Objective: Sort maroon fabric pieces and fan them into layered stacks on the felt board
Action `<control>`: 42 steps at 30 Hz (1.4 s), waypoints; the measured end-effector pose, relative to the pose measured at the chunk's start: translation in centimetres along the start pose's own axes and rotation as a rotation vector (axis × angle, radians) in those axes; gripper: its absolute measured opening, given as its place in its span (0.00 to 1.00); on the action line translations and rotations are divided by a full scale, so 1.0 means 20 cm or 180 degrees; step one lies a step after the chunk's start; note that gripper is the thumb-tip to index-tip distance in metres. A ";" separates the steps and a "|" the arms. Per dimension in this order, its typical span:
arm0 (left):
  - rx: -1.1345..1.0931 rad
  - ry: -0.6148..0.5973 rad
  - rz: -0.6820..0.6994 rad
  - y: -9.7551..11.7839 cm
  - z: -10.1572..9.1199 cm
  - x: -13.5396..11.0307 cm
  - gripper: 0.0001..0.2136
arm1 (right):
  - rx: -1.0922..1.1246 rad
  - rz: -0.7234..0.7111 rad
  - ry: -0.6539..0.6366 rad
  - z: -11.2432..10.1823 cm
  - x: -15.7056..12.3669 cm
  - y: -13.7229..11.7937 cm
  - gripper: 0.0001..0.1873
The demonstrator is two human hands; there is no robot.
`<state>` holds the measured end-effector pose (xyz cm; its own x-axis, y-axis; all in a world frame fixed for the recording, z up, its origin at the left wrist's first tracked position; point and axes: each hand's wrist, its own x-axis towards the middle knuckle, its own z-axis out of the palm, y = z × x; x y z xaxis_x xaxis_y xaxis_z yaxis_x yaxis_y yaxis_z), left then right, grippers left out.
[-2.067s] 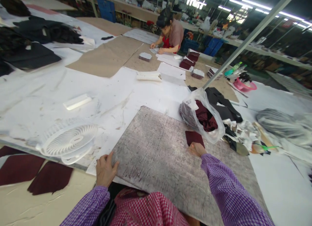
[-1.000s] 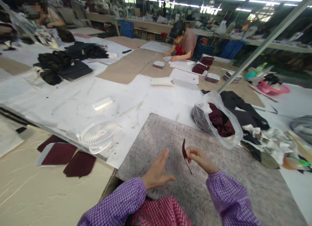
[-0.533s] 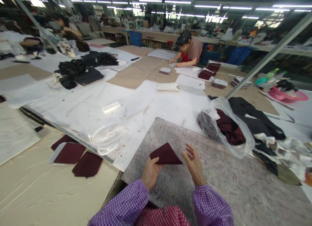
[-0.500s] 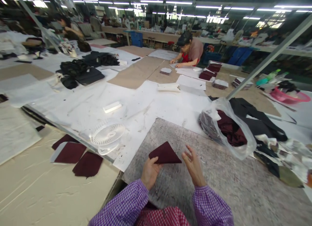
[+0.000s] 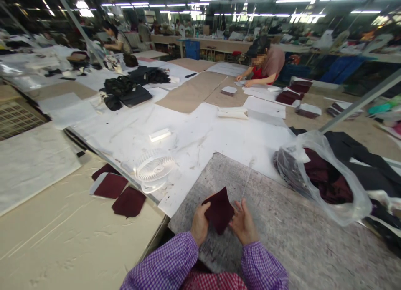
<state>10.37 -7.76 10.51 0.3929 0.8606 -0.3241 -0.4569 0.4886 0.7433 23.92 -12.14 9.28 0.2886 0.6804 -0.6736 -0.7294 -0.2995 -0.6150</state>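
Observation:
I hold a small dark maroon fabric piece (image 5: 219, 210) up in front of me over a grey, scratched work board (image 5: 282, 223). My left hand (image 5: 199, 224) grips its left edge, fingers closed on the cloth. My right hand (image 5: 243, 225) is against its right edge, fingers curled onto the fabric. Both sleeves are purple checked. A clear plastic bag (image 5: 326, 177) stuffed with more maroon pieces lies on the board to my right.
A white round fan (image 5: 154, 170) lies left of the board, with maroon pieces (image 5: 120, 193) on the beige surface beyond it. Black garments (image 5: 366, 156) lie behind the bag. A person (image 5: 266, 64) works across the table among stacked pieces; black fabric piles (image 5: 128, 86) sit far left.
My right hand picked the maroon piece off the board and passed it to my left hand. The open right hand has now closed onto it too. My view has swung left.

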 end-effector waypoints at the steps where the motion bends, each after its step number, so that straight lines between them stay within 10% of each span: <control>1: 0.0206 0.0013 0.0036 -0.01 0.00 0.00 0.21 | -0.0135 -0.0051 -0.0008 0.01 0.01 0.01 0.25; 9: 0.3029 0.1011 0.0786 0.09 -0.27 0.21 0.21 | -0.0326 -0.0599 0.0261 -0.03 0.08 0.04 0.48; 15: 0.4313 0.0967 0.0893 0.06 -0.42 0.30 0.21 | -0.0752 -0.0714 0.0294 -0.12 0.11 -0.05 0.40; 25: 0.5068 0.0651 0.1241 0.03 -0.57 0.05 0.17 | -0.1001 -0.1127 0.0113 -0.01 0.24 -0.22 0.19; 42: 0.4503 0.0143 0.2061 0.06 -0.42 0.92 0.21 | -0.2095 -0.1748 -0.0190 0.38 0.88 -0.49 0.22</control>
<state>10.32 9.92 0.57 0.3981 0.8794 0.2609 0.5745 -0.4608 0.6765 31.41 7.87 6.65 0.4488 0.8710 -0.1996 0.0175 -0.2319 -0.9726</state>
